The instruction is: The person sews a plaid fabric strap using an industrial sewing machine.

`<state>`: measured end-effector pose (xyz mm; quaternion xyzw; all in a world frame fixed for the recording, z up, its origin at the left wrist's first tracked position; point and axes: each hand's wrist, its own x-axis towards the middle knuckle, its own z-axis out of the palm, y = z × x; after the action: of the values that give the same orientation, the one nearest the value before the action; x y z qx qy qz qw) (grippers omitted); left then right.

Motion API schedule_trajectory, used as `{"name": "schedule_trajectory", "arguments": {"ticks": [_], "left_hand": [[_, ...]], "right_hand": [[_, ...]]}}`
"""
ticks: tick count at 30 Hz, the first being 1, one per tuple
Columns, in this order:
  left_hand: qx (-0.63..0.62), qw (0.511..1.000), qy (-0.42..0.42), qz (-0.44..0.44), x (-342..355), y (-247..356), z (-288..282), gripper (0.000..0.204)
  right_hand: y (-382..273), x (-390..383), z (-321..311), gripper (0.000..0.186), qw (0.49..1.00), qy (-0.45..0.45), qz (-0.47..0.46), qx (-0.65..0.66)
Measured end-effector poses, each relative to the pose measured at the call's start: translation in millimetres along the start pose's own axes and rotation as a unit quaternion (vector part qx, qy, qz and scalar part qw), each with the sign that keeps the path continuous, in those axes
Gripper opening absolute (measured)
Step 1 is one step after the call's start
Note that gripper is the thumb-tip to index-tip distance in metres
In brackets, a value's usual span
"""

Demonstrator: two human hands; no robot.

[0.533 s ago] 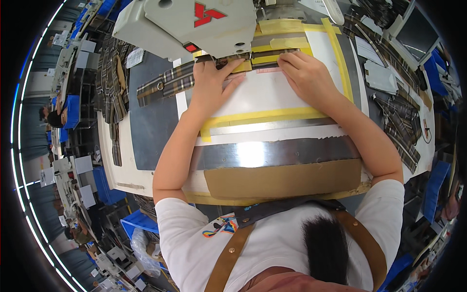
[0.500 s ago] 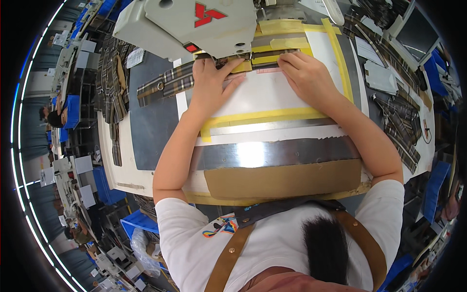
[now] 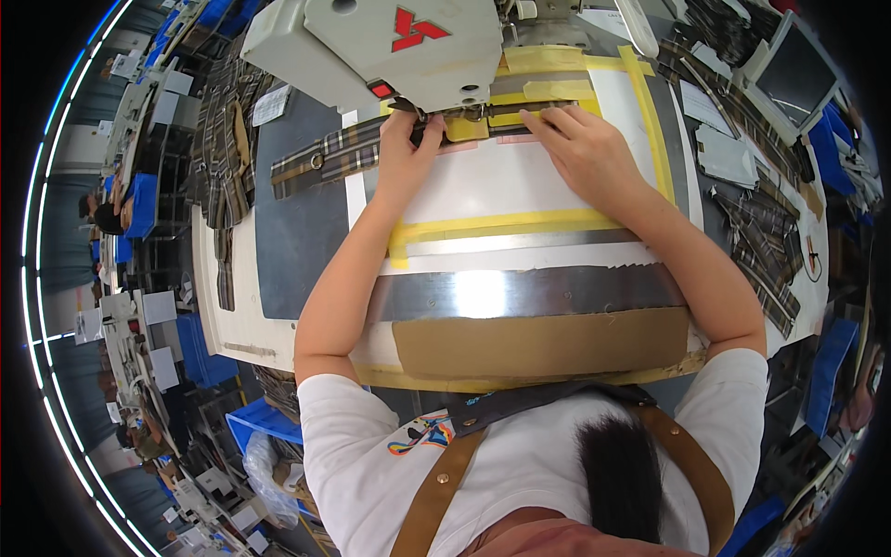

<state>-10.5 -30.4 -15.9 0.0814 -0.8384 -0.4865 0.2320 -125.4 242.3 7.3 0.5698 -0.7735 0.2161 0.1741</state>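
Observation:
A long plaid fabric strip (image 3: 325, 156) lies across the sewing table and runs under the head of a grey-white sewing machine (image 3: 390, 46). My left hand (image 3: 408, 153) rests on the strip right below the machine head, fingers pressed flat near the needle area. My right hand (image 3: 585, 148) lies flat to the right of it, fingertips on the strip and on yellow tape (image 3: 520, 93) by the needle. Both hands press down on the fabric; neither one lifts it.
The white table top (image 3: 501, 186) carries yellow tape lines, a shiny metal band (image 3: 529, 292) and a brown cardboard strip (image 3: 538, 343) near me. Piles of plaid pieces lie at the left (image 3: 218, 139) and right (image 3: 761, 251). A monitor (image 3: 798, 74) stands at the far right.
Both hands have stayed on the strip under the machine head; my left fingers look slightly further in toward the needle.

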Motion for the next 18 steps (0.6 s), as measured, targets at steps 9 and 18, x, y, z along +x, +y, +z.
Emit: {"name": "schedule_trajectory", "arguments": {"ticks": [9,18], "left_hand": [[0.047,0.997,0.039,-0.050,-1.6,16.1,4.4,0.020],[0.065,0.995,0.072,-0.011,-0.8,1.0,8.5,0.021]], "right_hand": [[-5.7,25.0,9.1,0.055,0.991,-0.034,-0.041,-0.124],[-2.4,29.5,22.0,0.058,0.986,-0.058,-0.050,-0.148]]}}
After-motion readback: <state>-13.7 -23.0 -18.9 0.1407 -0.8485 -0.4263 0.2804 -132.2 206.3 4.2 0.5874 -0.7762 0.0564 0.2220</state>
